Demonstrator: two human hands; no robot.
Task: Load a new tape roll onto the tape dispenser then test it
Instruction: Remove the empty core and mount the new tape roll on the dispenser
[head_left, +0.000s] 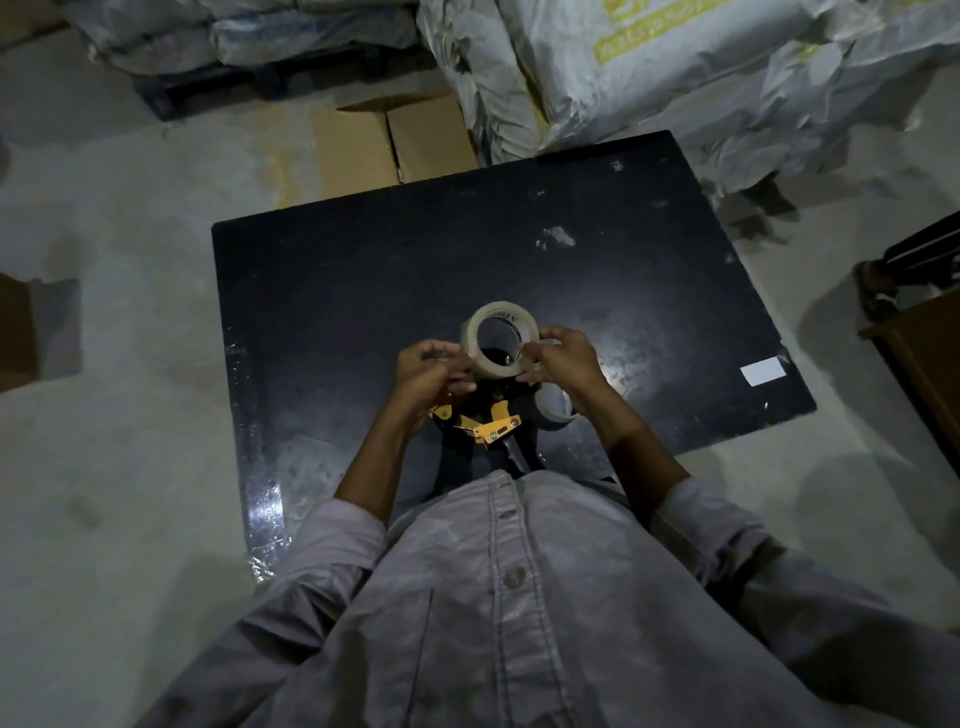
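Head view, looking down. A glossy black rectangular table top (395, 270), scuffed and marked with pale specks, fills the centre; its far and right portions lie bare, and its left and right edges drop to a pale, dusty concrete floor (119, 218). A small white rectangular label (762, 371) lies near the right edge. Beyond the far edge stand brown cardboard boxes (395, 143) and crumpled grey woven sacks (649, 73), one printed in yellow-green; the sacks press close against the table's far right corner. A brown box (922, 348) stands off the right side.

A roll of clear tape with a pale cardboard core (497, 340), smooth and ring-shaped, is held above the near-centre of the table, its open core facing the camera. The left hand (426, 371) grips the roll's left rim, fingers curled together against it. The right hand (563, 361) grips the right rim, thumb and fingers pinched on the edge. Directly below the roll, between the forearms, lies a black hand-held tape dispenser with yellow metal fittings (485, 426), its handle toward the person's grey buttoned shirt (514, 597). A second translucent roll-like shape (556, 408) sits just beside the dispenser under the right wrist; what it is cannot be told.
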